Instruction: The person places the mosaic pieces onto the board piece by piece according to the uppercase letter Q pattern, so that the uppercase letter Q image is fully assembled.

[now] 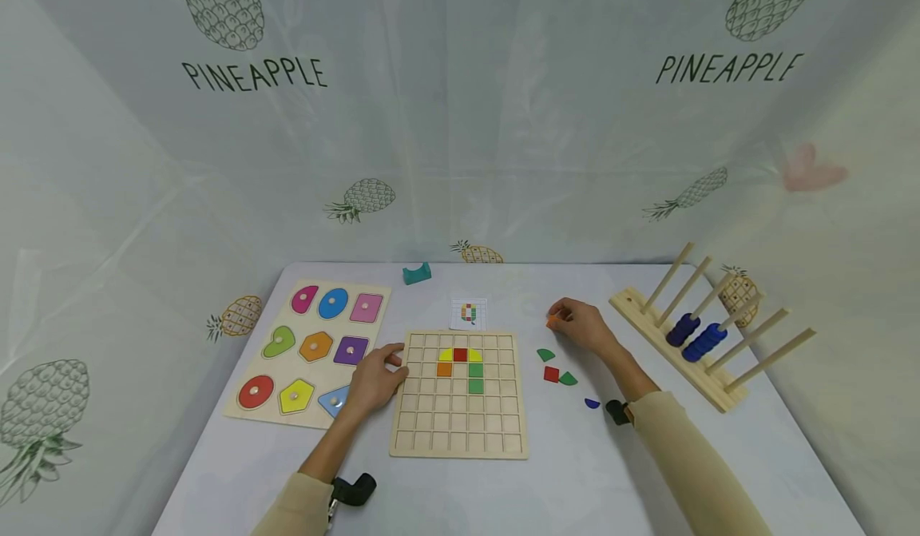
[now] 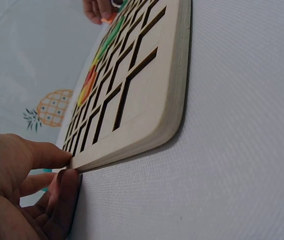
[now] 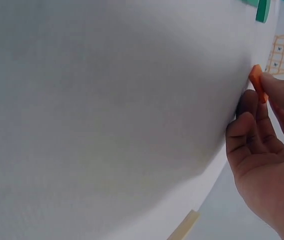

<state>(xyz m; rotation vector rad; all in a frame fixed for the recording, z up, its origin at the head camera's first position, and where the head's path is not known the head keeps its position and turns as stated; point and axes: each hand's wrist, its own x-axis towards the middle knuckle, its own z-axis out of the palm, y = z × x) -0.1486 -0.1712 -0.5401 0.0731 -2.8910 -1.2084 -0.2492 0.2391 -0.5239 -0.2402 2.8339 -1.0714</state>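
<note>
My left hand point(image 1: 377, 379) grips the left edge of the wooden grid board point(image 1: 422, 440), thumb and fingers at the rim in the left wrist view. Yellow, red, orange and green pieces sit in the board's upper cells. Beyond the board's right side, my right hand point(image 1: 584, 326) pinches a small orange piece point(image 3: 257, 83) between thumb and fingers, close to the table. Near that hand lie a green piece point(image 1: 546, 355), a red square point(image 1: 551, 374), another green piece point(image 1: 569, 379) and a blue piece point(image 1: 592, 403). A pattern card point(image 1: 480, 322) lies behind the board.
On the left lies a shape puzzle board point(image 1: 276, 352) with colored knobbed pieces. A wooden peg rack point(image 1: 640, 306) with blue beads stands at the right. At the table's back sits a teal block point(image 1: 417, 273), before a pineapple-printed curtain point(image 1: 503, 160).
</note>
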